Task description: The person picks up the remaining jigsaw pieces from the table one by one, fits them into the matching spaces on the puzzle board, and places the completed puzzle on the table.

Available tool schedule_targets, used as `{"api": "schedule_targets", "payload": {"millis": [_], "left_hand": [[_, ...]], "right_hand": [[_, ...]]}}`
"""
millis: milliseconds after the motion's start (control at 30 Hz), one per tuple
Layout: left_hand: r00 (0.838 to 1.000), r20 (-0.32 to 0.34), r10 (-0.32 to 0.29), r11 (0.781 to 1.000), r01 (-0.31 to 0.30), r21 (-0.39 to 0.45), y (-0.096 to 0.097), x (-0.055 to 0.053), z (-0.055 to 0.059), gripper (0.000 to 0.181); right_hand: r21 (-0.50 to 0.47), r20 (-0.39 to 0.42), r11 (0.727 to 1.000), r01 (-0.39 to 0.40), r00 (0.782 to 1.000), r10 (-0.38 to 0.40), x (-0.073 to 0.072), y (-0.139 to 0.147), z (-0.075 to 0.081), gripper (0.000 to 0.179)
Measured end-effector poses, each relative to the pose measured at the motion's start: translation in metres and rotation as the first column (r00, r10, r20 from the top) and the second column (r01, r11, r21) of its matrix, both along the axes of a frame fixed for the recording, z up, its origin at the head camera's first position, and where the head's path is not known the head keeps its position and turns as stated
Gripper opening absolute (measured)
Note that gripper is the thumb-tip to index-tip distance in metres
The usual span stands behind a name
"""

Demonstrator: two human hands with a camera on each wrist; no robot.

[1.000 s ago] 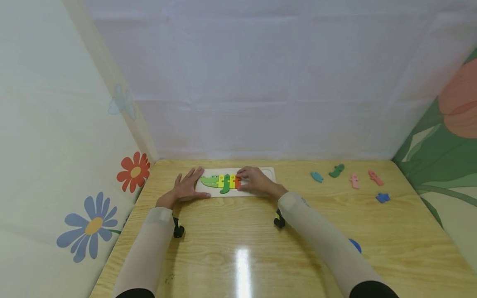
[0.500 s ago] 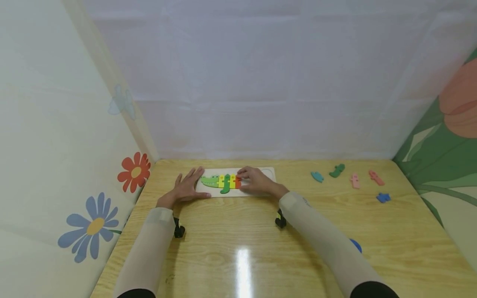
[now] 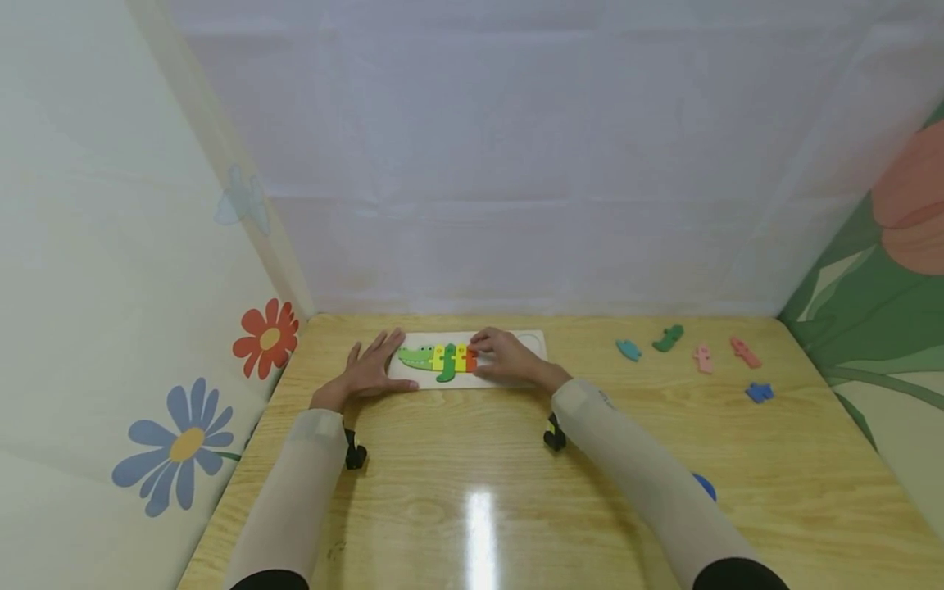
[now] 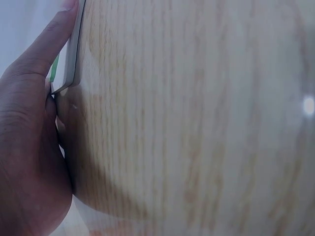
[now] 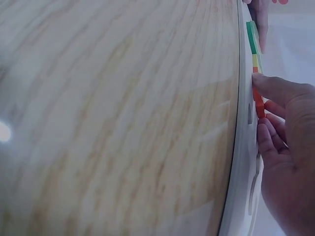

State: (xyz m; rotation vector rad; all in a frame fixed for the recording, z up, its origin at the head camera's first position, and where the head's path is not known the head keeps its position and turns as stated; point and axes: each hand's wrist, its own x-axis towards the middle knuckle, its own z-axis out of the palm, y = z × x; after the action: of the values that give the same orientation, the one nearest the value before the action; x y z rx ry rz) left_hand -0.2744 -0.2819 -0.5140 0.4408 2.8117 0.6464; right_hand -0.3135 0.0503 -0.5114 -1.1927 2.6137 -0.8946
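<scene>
Roughly halfway, probably. Got green head [image 3: 417, 359] to second yellow piece [image 3: 460, 358] lined up on puzzle board [image 3: 424, 338], twelve o'clock. Pinching orange piece [image 5: 260, 108] with right hand [image 3: 511, 360]; bracing board's nine-o'clock end with splayed left hand [image 3: 369, 373]. Seemingly remaining: five loose pieces [image 3: 704, 359], three o'clock.

The table [image 3: 442, 459] was yellowish, grained wood, glossy enough to show a bright reflection in front of the white puzzle board [image 3: 428, 338] that lay flat on it. Well to the right of the board lay a light blue piece [image 3: 628, 350], then, farther from it, a green piece [image 3: 668, 338], a pale pink piece [image 3: 704, 359] and a coral piece [image 3: 746, 352]. A dark blue piece [image 3: 760, 393] and a partly hidden, rounded blue object [image 3: 705, 487] lay right of the board, nearer the viewer.
</scene>
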Motion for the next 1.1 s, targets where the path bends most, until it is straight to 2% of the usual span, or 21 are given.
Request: {"api": "schedule_targets", "payload": {"millis": [233,467,733,1100], "left_hand": [[1.0,-0.005,-0.006,1.0,0.005,-0.006,0.0004,-0.0011,-0.0012,0.121],[1.0,-0.004,-0.009,1.0,0.009,0.002,-0.0004,-0.0005,-0.0003,0.12],[1.0,-0.007,-0.003,1.0,0.003,-0.001,0.0004,0.0006,-0.0001,0.118],[1.0,-0.009,-0.003,1.0,0.003,-0.008,0.0006,0.0004,-0.0003,0.119]], "right_hand": [[0.018,-0.01,1.0,-0.004,1.0,0.004,-0.0008,-0.0008,-0.0007,0.051],[0.028,0.023,1.0,0.005,1.0,-0.006,-0.0001,-0.0013,0.0011,0.058],[0.059,0.007,0.998,0.028,1.0,-0.028,-0.0004,-0.0005,0.0012,0.061],[0.01,-0.029,1.0,0.006,1.0,-0.006,0.0029,0.0074,0.0032,0.06]]}}
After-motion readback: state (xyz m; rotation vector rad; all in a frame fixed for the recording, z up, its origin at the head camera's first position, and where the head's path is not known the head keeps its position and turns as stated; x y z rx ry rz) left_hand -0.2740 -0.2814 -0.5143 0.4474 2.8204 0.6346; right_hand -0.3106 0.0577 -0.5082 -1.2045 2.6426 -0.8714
